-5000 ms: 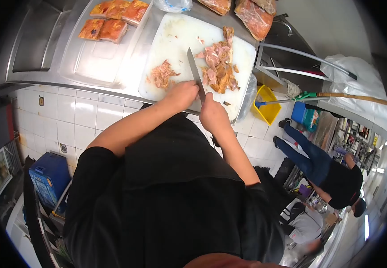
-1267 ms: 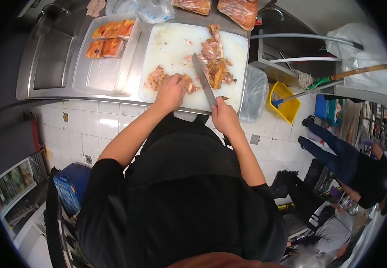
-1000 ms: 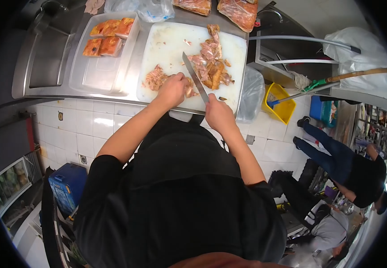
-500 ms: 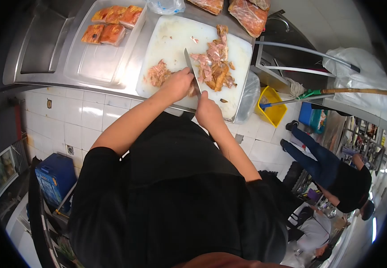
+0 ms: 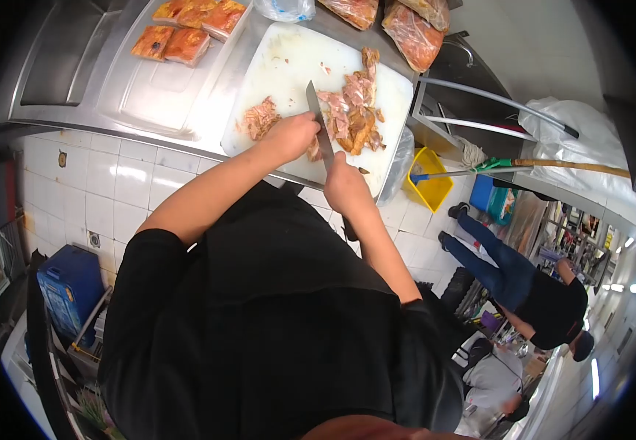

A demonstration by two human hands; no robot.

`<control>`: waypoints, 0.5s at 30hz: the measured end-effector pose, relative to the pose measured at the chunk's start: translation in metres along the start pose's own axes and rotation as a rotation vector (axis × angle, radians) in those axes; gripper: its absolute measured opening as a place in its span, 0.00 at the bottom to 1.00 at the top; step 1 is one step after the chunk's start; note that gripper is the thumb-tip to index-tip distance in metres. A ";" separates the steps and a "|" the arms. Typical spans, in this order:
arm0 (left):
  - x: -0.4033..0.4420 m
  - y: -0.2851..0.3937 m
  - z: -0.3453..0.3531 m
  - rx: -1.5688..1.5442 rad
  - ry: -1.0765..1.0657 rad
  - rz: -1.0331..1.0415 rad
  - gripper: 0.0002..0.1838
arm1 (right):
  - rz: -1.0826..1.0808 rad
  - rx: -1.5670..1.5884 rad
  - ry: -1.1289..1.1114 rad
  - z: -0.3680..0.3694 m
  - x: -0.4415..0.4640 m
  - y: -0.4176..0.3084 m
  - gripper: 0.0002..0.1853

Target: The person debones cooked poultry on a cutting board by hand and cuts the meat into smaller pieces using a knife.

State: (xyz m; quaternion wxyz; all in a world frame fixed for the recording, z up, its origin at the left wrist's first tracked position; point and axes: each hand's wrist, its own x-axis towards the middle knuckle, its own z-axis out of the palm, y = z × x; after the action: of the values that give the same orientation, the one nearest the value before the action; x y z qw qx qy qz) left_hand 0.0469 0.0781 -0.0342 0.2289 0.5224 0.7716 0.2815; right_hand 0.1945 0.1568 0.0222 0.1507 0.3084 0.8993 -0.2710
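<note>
My right hand [image 5: 348,182] is closed round the handle of a knife [image 5: 319,117], its blade pointing away from me over the white cutting board [image 5: 281,73]. Close beside the blade, my left hand [image 5: 294,136] has its fingers bent down on a piece of meat [image 5: 314,149], mostly hidden under them. A small heap of chopped meat [image 5: 260,119] lies left of that hand. To the right of the blade is a larger pile of meat pieces [image 5: 358,110], some browned. Little scraps dot the board.
Several browned slabs [image 5: 187,45] sit in a clear plastic tub [image 5: 149,103] at left. Wrapped meat [image 5: 414,35] and a plastic bag [image 5: 285,7] lie behind the board. A yellow bucket [image 5: 431,183] stands on the floor at right; two other people are farther off.
The view has shifted slightly. Both hands stay near the same spot on the board, and the knife blade stands a little more upright beside the left hand's fingers.
</note>
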 end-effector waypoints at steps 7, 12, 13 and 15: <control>0.006 -0.005 -0.011 0.105 0.052 -0.031 0.05 | -0.010 -0.018 0.008 -0.006 0.000 -0.002 0.12; 0.007 -0.013 -0.004 0.058 -0.009 -0.026 0.06 | 0.004 -0.010 0.066 0.011 0.011 -0.008 0.12; 0.004 -0.011 -0.001 0.053 -0.019 -0.021 0.06 | -0.024 -0.040 0.065 0.006 0.013 -0.004 0.11; 0.008 -0.009 -0.004 0.138 -0.047 -0.038 0.07 | -0.031 -0.056 0.032 -0.013 0.003 -0.006 0.11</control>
State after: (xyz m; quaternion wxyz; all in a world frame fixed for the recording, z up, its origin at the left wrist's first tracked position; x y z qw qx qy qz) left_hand 0.0358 0.0821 -0.0380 0.2154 0.5286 0.7935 0.2108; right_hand 0.1873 0.1622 0.0340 0.1407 0.2943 0.9135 -0.2430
